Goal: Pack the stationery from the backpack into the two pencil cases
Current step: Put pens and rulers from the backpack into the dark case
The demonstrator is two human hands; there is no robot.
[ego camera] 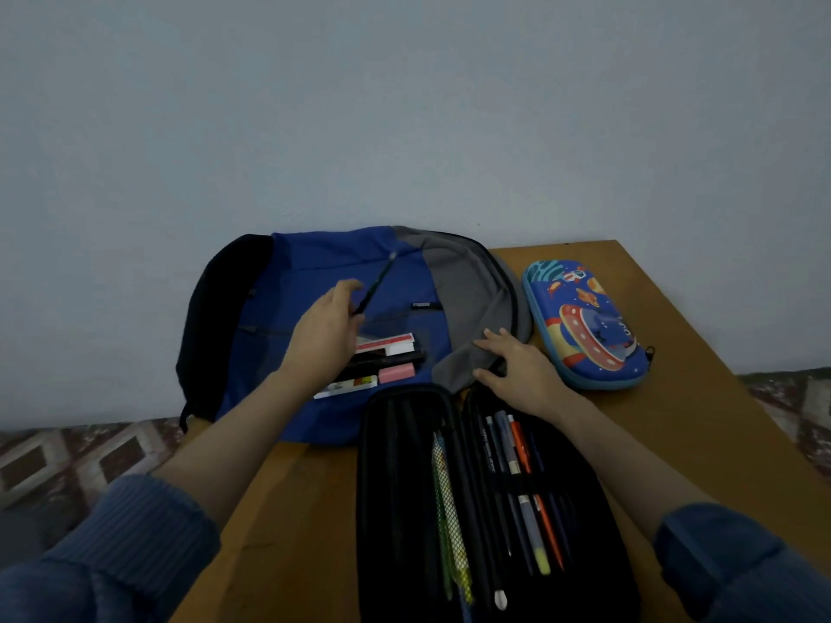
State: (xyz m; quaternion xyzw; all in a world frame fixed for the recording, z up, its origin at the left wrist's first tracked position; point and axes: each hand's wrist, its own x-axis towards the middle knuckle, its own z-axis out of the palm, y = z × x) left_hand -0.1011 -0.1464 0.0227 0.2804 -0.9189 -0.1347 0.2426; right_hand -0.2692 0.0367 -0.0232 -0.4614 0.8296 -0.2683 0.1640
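The left hand [323,335] gripped a dark pen [375,283] over the backpack [314,258]; the right hand [517,366] lay on it, fingers spread. The black pencil case [395,487], open at the tabletop's near edge, held pens. Erasers [395,372] waited on the backpack, and the rocket-print case [584,326] was shut.

Dim, soft, wide-angle edge distortion

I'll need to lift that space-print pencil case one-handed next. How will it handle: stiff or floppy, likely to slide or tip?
The space-print pencil case keeps a domed, moulded shape, so it probably lifts stiff, not floppy. It lies flat on the table, so tipping or rolling seems unlikely. Its smooth printed shell may slide if pushed.
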